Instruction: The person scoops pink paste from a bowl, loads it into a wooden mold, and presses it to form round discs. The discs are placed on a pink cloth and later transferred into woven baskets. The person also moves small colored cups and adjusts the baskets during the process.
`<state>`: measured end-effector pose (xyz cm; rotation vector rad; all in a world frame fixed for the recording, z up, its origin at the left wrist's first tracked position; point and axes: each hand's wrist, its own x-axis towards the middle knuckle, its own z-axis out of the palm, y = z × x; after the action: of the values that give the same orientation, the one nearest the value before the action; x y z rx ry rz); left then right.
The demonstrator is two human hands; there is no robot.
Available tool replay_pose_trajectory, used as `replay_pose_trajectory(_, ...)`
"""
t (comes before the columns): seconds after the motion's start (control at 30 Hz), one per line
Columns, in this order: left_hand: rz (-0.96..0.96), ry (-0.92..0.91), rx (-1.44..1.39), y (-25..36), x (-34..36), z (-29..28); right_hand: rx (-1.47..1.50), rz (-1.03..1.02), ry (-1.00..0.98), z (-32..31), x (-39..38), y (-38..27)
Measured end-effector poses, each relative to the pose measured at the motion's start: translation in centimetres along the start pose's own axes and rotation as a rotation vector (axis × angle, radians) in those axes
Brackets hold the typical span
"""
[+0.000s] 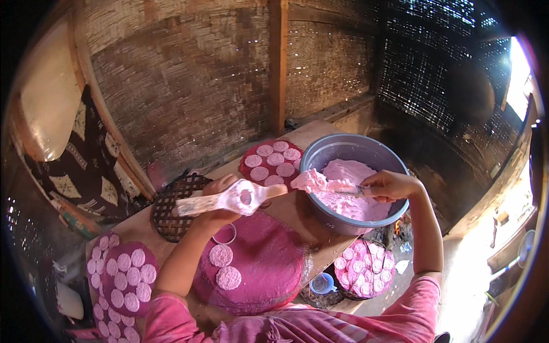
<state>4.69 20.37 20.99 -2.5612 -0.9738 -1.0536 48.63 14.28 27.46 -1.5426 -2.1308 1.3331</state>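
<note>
My left hand (222, 184) is closed around a flat wooden paddle-like tool (197, 206), whose middle is pale, smeared with paste and pierced by a round hole. In my right hand (390, 186) is a flat spatula (350, 190), with a lump of pink dough (311, 181) on its end. The spatula is over a grey basin (343, 226) that holds more pink dough (346, 170). Below my left hand lies a round magenta pad (263, 251). Resting on it are a thin ring (225, 234) and two pink dough discs (229, 278).
Another magenta sheet with discs (285, 170) lies behind, and more disc-covered sheets (131, 280) are at the left. A woven basket (171, 211) stands beside my left hand. At lower right are a disc-covered round (365, 268), a blue cup (323, 283) and a small flame (397, 227).
</note>
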Motion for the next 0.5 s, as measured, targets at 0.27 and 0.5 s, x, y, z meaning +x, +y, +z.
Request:
replay_pose_trajectory(0.27,-0.026,0.069,-0.057,3.0,-0.8,-0.8,0.32,0.045,-0.179,8.0,2.8,-5.3)
replay_pose_trajectory(0.5,-0.159,-0.081,-0.083,4.7,-2.6,-3.9,-1.204,-0.593,0.651,13.9,3.2,-12.1)
